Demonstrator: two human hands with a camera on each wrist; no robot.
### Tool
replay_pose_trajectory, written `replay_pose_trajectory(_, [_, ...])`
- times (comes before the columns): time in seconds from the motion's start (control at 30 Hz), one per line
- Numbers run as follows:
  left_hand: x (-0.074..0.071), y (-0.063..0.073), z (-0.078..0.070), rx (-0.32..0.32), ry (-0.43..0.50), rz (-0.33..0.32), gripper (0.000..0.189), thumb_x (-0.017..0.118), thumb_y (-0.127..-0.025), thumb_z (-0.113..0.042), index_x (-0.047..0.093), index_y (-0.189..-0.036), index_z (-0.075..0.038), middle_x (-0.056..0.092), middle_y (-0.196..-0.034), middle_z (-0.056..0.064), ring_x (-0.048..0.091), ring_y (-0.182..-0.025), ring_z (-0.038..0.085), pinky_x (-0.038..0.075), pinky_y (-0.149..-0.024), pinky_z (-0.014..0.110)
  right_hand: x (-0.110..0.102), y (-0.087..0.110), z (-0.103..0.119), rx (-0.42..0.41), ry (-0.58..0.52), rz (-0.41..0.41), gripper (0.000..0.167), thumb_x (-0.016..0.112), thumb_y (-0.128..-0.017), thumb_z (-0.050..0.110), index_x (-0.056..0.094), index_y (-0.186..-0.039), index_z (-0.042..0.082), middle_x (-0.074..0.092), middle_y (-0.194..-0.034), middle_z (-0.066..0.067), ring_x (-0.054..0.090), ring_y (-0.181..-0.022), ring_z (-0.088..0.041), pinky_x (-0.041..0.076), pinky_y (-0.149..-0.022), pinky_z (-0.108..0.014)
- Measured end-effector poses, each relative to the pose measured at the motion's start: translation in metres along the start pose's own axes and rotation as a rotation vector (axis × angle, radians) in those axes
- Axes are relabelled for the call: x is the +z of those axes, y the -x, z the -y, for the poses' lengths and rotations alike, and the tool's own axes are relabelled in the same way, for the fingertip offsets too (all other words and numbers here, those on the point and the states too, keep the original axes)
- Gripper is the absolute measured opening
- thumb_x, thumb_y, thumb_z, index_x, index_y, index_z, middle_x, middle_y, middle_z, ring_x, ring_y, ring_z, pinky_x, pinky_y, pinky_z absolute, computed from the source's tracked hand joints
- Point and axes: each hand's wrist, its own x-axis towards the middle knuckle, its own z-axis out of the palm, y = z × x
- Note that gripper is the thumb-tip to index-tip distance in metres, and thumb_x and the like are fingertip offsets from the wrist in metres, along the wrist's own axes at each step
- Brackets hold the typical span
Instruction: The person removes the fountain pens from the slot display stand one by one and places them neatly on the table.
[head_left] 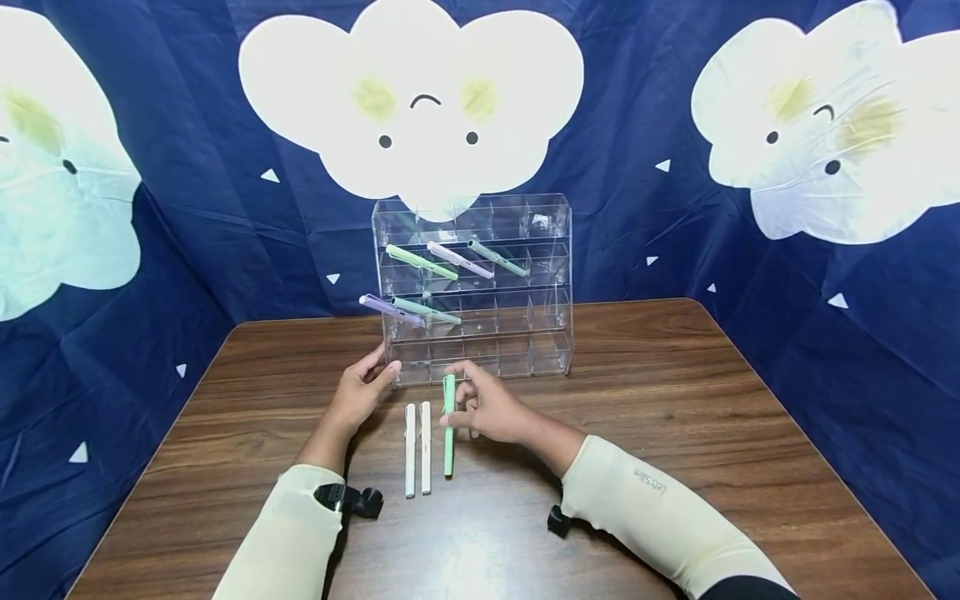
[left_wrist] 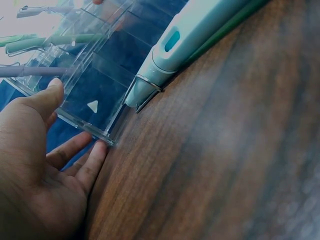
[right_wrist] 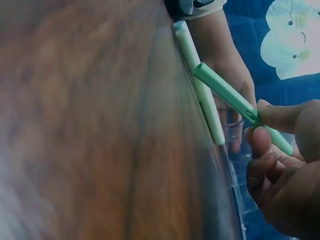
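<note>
My right hand (head_left: 495,408) pinches a green pen (right_wrist: 225,92) between thumb and fingers, its clip end up by the fingertips in the head view. In the right wrist view the pen is tilted off the table. At the lower left corner of a clear acrylic rack (head_left: 480,333), my left hand (head_left: 356,396) rests with thumb and fingers spread, fingertips right at the bottom edge (left_wrist: 112,142). Between the hands, two pale, whitish pens (head_left: 410,450) lie side by side on the table.
Several pens lean in the rack's middle rows: a light green pen (head_left: 420,261), a pink-lilac pen (head_left: 459,260) and a grey-green pen (head_left: 497,258) above, a purple pen (head_left: 390,310) and a mint pen (head_left: 427,311) below. A dark blue cloud-print curtain (head_left: 630,250) hangs behind the wooden table (head_left: 637,383).
</note>
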Motion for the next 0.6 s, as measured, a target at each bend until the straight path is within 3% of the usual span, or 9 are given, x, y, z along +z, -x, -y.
replay_pose_trajectory(0.23, [0.002,-0.001,0.001,-0.009,0.034,0.009,0.066,0.068,-0.110,-0.030,0.040,-0.169,-0.022,0.054,-0.163,0.023,0.057,-0.146,0.037,0.047,-0.093,0.006,0.005,0.001,-0.005,0.015,-0.024,0.063,0.073,0.079,-0.097,-0.002,0.036,-0.157,-0.002,0.064,-0.090,-0.012,0.051,-0.053,-0.010,0.052,-0.051,-0.026])
replay_pose_trajectory(0.4, [0.003,-0.002,0.002,0.032,0.021,-0.008,0.065,0.068,-0.110,-0.028,0.042,-0.168,-0.017,0.057,-0.159,0.028,0.062,-0.139,0.031,0.051,-0.092,0.007,0.006,-0.001,-0.012,-0.008,0.028,0.077,0.071,0.079,-0.098,0.002,0.038,-0.156,-0.003,0.066,-0.090,-0.014,0.050,-0.053,-0.009,0.051,-0.052,-0.024])
replay_pose_trajectory(0.5, [0.004,-0.002,0.003,0.048,0.015,-0.032,0.064,0.070,-0.110,-0.026,0.044,-0.166,-0.013,0.060,-0.154,0.032,0.066,-0.131,0.025,0.053,-0.090,0.009,0.006,-0.002,-0.015,-0.021,0.065,0.089,0.071,0.080,-0.099,0.005,0.039,-0.156,-0.004,0.065,-0.087,-0.010,0.050,-0.054,-0.008,0.049,-0.052,-0.022])
replay_pose_trajectory(0.6, [0.003,-0.002,0.003,0.044,0.020,-0.035,0.063,0.070,-0.109,-0.025,0.045,-0.166,-0.013,0.061,-0.153,0.032,0.067,-0.130,0.025,0.053,-0.090,0.009,0.006,-0.003,-0.018,-0.014,0.071,0.098,0.072,0.080,-0.099,0.005,0.039,-0.157,-0.005,0.063,-0.084,-0.004,0.050,-0.055,-0.007,0.046,-0.052,-0.021])
